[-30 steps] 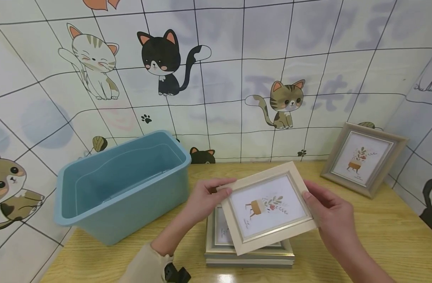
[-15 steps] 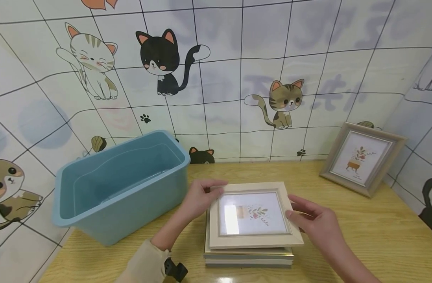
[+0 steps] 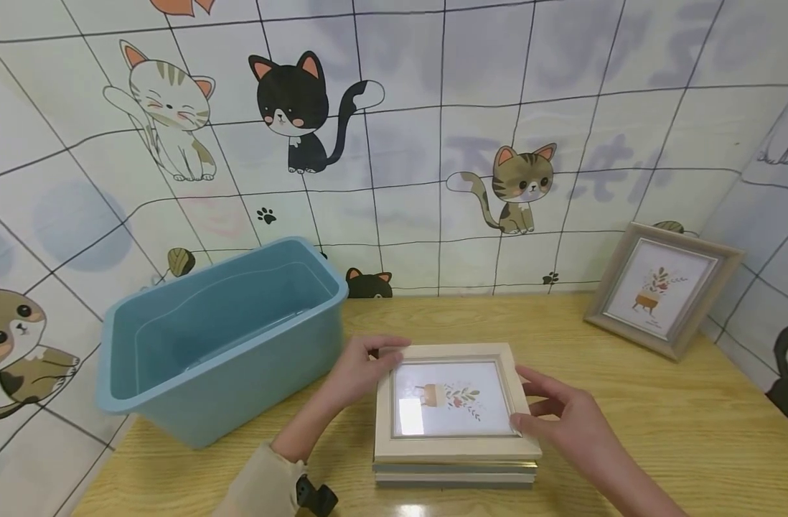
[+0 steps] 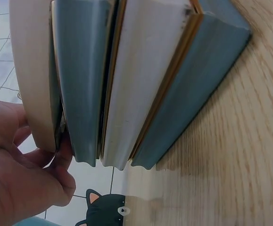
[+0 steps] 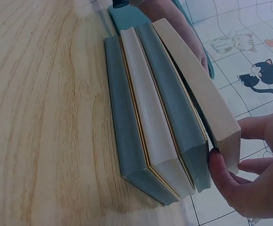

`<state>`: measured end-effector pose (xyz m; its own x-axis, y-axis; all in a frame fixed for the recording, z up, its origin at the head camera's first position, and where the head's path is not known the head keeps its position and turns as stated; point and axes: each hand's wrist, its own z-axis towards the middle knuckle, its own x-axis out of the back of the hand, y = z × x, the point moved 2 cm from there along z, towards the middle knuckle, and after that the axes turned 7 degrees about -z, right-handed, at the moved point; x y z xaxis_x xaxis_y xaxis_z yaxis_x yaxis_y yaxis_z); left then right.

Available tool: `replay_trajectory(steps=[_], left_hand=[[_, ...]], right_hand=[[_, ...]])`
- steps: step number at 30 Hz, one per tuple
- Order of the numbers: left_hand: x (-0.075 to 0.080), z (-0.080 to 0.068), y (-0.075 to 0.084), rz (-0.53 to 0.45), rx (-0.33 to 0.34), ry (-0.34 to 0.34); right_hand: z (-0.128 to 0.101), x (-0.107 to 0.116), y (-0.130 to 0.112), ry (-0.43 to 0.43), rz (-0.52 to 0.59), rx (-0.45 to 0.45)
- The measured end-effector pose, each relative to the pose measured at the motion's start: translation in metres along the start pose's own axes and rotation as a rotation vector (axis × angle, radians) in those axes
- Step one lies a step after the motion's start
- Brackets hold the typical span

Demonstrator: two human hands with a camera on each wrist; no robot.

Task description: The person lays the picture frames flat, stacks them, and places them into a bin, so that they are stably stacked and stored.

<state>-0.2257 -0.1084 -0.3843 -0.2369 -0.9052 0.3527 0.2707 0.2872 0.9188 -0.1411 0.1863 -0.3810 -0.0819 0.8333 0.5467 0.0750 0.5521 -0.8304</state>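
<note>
A cream picture frame point(image 3: 455, 452) with a plant print lies on top of a stack of picture frames point(image 3: 455, 477), its near edge roughly in line with theirs. At its far left corner my left hand point(image 3: 362, 370) pinches it, thumb on the face. My right hand point(image 3: 565, 416) holds the right edge, thumb on top near the corner. In the left wrist view, fingertips of the left hand point(image 4: 28, 165) reach under the cream frame point(image 4: 35, 70). A narrow gap shows between it and the blue-grey frame point(image 5: 174, 94) below in the right wrist view, beside my right hand point(image 5: 259, 174).
A blue plastic bin point(image 3: 239, 373) stands left of the stack, with nothing seen inside. At the back right a taupe picture frame point(image 3: 659, 287) stands upright, leaning back. The wooden table point(image 3: 678, 416) meets a cat-patterned wall covering point(image 3: 407, 143) behind.
Both hands have lowered the cream frame from a tilted position above the stack and turned it nearly square with the frames below. The bin and standing frame have not moved.
</note>
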Motion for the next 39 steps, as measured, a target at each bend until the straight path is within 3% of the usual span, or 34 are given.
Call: replay_trajectory(steps=[11,18,24,32,39], left_hand=[[-0.004,0.0,-0.003,0.021,0.02,0.015],[-0.006,0.0,-0.004,0.035,-0.004,-0.001],[-0.006,0.001,-0.005,0.009,-0.002,-0.007],[-0.006,0.001,-0.012,-0.026,0.029,0.004],[-0.006,0.0,-0.011,-0.034,0.103,0.006]], right_hand=[[-0.004,-0.002,-0.003,-0.013,-0.022,0.02],[-0.005,-0.005,0.002,-0.036,0.061,0.038],[-0.004,-0.006,0.002,-0.046,0.027,0.031],[-0.003,-0.004,0.004,-0.059,-0.019,0.055],[-0.004,-0.003,0.004,-0.065,-0.031,0.07]])
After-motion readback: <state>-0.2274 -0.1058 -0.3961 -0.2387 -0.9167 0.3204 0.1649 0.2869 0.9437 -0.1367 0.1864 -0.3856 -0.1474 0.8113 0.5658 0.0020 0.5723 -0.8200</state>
